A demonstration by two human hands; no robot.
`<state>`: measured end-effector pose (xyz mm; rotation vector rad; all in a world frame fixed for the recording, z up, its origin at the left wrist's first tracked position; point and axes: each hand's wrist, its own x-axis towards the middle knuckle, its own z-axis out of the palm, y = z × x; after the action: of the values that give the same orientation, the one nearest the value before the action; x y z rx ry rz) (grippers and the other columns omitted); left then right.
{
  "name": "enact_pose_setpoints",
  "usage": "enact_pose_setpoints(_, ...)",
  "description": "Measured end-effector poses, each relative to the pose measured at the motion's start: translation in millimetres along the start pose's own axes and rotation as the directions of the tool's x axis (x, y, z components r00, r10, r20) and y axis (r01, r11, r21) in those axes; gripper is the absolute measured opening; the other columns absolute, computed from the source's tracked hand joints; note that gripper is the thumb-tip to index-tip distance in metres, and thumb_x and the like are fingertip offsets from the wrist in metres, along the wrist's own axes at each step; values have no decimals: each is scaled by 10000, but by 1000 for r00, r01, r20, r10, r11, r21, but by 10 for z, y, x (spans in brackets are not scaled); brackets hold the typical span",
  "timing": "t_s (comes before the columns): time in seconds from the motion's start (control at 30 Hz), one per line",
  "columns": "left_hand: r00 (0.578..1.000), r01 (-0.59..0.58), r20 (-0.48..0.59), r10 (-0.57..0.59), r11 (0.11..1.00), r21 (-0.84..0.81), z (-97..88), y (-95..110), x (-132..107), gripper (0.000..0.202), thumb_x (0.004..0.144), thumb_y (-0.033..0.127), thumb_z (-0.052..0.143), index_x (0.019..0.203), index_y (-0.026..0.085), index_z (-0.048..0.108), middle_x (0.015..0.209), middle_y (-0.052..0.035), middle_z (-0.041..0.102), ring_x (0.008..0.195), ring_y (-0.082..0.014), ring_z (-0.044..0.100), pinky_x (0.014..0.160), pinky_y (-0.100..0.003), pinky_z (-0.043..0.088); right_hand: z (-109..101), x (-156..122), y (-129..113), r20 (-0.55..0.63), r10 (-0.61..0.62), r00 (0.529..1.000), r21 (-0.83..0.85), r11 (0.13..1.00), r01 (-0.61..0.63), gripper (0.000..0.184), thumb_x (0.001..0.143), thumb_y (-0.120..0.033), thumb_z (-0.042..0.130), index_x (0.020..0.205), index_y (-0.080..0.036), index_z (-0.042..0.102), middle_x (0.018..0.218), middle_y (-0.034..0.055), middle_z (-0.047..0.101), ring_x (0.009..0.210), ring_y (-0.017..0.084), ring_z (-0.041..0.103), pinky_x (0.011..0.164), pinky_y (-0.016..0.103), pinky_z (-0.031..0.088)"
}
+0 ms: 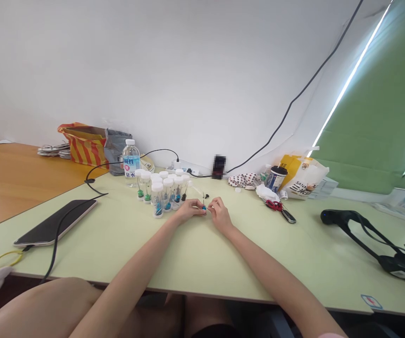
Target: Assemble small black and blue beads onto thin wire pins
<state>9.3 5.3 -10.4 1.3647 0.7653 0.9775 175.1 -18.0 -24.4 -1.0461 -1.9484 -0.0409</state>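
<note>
My left hand (190, 210) pinches a small blue piece with a thin dark stem (204, 207) standing up from it. Close by on the other side is my right hand (221, 214), its fingers curled and thumb and forefinger together beside the piece; what they hold, if anything, is too small to make out. Left of my hands stands a cluster of clear tubes with white caps (157, 201), some containing blue and some green pieces. A small black bit (207, 195) lies just beyond my fingers, near a pale, thin strip.
A water bottle (131, 164) stands behind the tubes. A tablet (56, 221) with a black cable lies left. Rightward are a dark-lidded cup (277, 178), a paper bag (303, 178), a red-and-black item (287, 216) and a black headset (371, 244). A power strip (181, 166) lies by the wall.
</note>
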Motion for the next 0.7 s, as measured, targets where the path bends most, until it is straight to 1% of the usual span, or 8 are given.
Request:
enact_pose_setpoints(0.13,1000,12,-12,-12,1000,16,17,26,-11,375,443,271,795,677,118,545,669,6,611,648,-132,615,741,-329,492,12,0,0,5,-13,1000,-39,999,13,166,844,-159,356,783,-178,509,888,53,456,654,121,483,595,235,403)
enact_pose_setpoints(0.33,999,31,-29,-31,1000,1,26,41,-20,378,456,280,793,700,115,555,682,-3,608,630,-138,621,669,-296,502,29,4,6,-16,-20,1000,-9,1000,19,169,843,-137,345,779,-183,494,876,49,453,687,125,491,625,237,417)
enact_pose_setpoints(0.5,999,39,-20,-39,999,2,18,29,-10,384,479,294,785,730,107,564,702,-26,620,626,-149,631,664,-300,504,19,3,2,-19,-3,1000,-8,1000,3,133,838,-142,357,802,-185,477,884,52,455,723,138,496,626,243,418)
enact_pose_setpoints(0.7,999,29,-16,-29,1000,-2,9,19,-4,386,479,295,786,729,104,563,703,-28,617,629,-158,634,669,-318,510,19,-1,-2,-18,-3,1000,-4,1000,3,141,829,-121,346,810,-191,467,886,53,450,753,144,498,635,247,420)
